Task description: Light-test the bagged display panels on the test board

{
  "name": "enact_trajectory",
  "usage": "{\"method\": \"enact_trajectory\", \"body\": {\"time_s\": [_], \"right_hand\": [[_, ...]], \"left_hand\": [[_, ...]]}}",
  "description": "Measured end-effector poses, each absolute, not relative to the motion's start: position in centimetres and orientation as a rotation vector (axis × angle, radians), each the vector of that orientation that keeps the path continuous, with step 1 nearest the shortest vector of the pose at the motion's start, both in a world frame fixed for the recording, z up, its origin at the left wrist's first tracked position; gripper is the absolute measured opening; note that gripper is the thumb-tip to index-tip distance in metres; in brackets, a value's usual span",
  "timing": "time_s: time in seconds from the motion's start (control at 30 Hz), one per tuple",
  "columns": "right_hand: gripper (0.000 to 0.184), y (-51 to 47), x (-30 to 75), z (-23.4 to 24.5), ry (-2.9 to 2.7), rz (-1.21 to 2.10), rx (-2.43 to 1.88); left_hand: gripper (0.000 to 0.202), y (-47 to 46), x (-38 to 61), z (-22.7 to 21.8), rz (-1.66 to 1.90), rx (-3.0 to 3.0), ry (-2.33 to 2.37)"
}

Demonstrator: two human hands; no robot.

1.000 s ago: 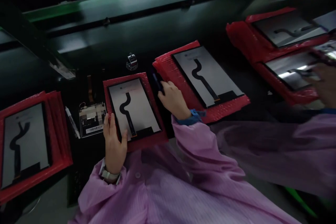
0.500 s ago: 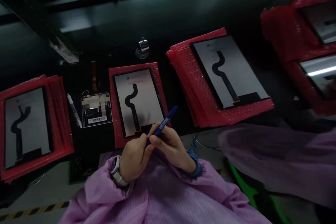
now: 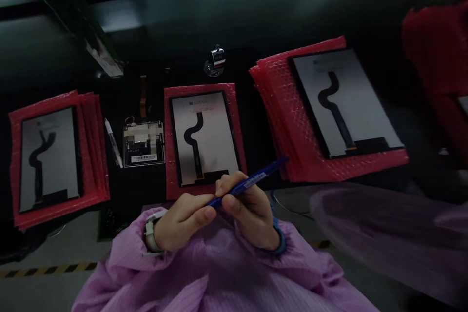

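A blue pen [image 3: 256, 179] is held in front of my body, slanting up to the right. My right hand [image 3: 252, 212] is closed around its middle, thumb on top. At the pen's lower left end, my left hand [image 3: 185, 222] pinches it between thumb and fingers. Just beyond my hands lies a display panel [image 3: 215, 131], back side up, with a black curved ribbon cable [image 3: 196, 148]. Under it is a red bubble-wrap bag [image 3: 171, 175]; my knuckles cover part of the panel's near edge.
Display panels lie on stacked red bubble bags to the left [image 3: 54, 156] and right [image 3: 365, 102]. A white pen [image 3: 113, 144], a small circuit assembly [image 3: 144, 144] and a silver tally counter [image 3: 217, 57] are on the dark table. A co-worker's purple sleeve [image 3: 365, 224] is at right.
The pen has tipped lower and its far end now points more to the right. My left hand has turned, with its thumb now showing. The view has shifted, moving the table's things rightward.
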State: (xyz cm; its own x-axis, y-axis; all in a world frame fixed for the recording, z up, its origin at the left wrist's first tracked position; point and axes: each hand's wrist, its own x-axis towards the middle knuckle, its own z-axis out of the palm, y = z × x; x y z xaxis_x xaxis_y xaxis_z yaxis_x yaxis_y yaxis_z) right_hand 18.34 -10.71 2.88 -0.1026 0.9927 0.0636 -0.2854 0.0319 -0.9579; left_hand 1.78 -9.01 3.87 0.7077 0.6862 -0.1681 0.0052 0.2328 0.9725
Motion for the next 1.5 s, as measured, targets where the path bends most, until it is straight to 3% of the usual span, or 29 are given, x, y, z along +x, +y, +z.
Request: {"method": "enact_trajectory", "body": {"time_s": [0.2, 0.27, 0.33, 0.47, 0.53, 0.87, 1.33, 1.5], "right_hand": [[0.014, -8.4, 20.6, 4.4, -0.961, 1.187, -0.785], [0.015, -7.1, 22.1, 4.9, -0.863, 0.941, -0.753], [0.010, -6.3, 22.8, 4.7, -0.867, 0.820, -0.810], [0.011, -6.2, 20.7, 1.9, -1.137, 0.946, -1.076], [0.012, -6.5, 19.4, 0.3, -1.205, 0.959, -1.197], [0.036, -6.7, 18.4, -1.8, -1.392, 0.817, -1.352], [0.033, -6.8, 18.5, -1.9, -1.191, 0.816, -1.241], [0.015, -7.4, 20.3, -0.8, -0.988, 0.906, -1.087]], "left_hand": [[0.059, -8.5, 0.0, 3.6, 0.417, 0.801, 0.383], [0.058, -8.8, -0.8, 2.7, 0.514, 0.583, 0.259], [0.056, -8.8, -1.3, 1.6, 0.704, 0.616, 0.423], [0.053, -8.1, -1.0, 0.1, 0.898, 1.194, 1.187], [0.055, -7.6, -0.5, -0.3, 0.875, 1.417, 1.353], [0.051, -7.3, 0.0, -0.3, 0.899, 1.599, 1.371], [0.050, -7.2, 0.0, -0.3, 0.903, 1.615, 1.368], [0.050, -7.2, -0.2, -0.5, 0.894, 1.605, 1.370]]}}
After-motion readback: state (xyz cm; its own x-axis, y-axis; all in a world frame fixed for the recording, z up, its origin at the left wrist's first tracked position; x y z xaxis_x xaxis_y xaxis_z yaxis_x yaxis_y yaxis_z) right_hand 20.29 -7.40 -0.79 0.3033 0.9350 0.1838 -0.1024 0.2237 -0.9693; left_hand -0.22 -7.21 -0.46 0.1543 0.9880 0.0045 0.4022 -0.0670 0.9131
